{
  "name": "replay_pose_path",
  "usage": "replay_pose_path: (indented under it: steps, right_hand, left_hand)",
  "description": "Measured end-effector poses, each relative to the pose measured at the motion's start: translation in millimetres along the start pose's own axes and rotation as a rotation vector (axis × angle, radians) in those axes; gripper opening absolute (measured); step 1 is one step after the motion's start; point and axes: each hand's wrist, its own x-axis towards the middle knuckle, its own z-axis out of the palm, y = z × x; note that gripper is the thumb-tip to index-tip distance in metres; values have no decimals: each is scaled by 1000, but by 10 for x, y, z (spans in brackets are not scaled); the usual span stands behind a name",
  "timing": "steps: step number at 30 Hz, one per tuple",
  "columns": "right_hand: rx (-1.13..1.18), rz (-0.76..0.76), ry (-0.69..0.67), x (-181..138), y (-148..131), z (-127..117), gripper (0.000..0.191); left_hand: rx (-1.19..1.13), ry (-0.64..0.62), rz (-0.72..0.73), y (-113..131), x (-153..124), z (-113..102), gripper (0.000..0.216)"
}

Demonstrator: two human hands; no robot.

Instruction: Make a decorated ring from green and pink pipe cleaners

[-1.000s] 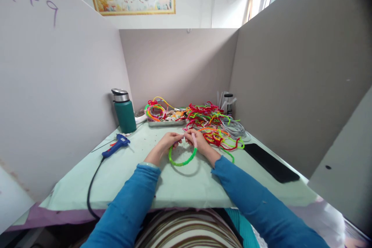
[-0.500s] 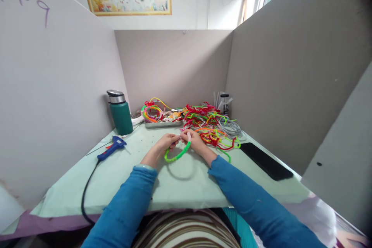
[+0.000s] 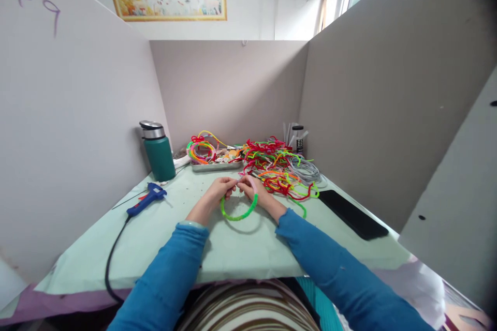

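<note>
Both my hands meet over the middle of the pale green table. My left hand and my right hand are closed, pinching the upper ends of a bright green fuzzy hoop that hangs down toward me. A pink strand lies along my right fingers at the hoop's top. Just behind my right hand lies a tangle of red, green, orange and grey fuzzy wires.
A blue glue gun with a black cord lies at the left. A green flask stands at the back left, beside a metal tray of coloured hoops. A black phone lies at the right. Partition walls close in three sides.
The hoop tipped up flatter half a second ago and now hangs down again. My hands stayed together at its top. My view drifted slightly right and down.
</note>
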Motion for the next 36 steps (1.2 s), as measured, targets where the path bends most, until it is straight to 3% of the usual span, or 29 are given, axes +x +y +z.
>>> replay_pose_path:
  steps: [11,19,36]
  right_hand:
    - [73,41,13,-22,-82,-34,26]
    - [188,20,-117,-43,-69,-51,32]
    - [289,154,-91,-14,-46,-62,36]
  left_hand:
    - [-94,-26,-41,-9,5,2,24]
    - [-169,-92,-58,17,-16,-8,18]
    - [-31,-24,2,75,-49,49,29]
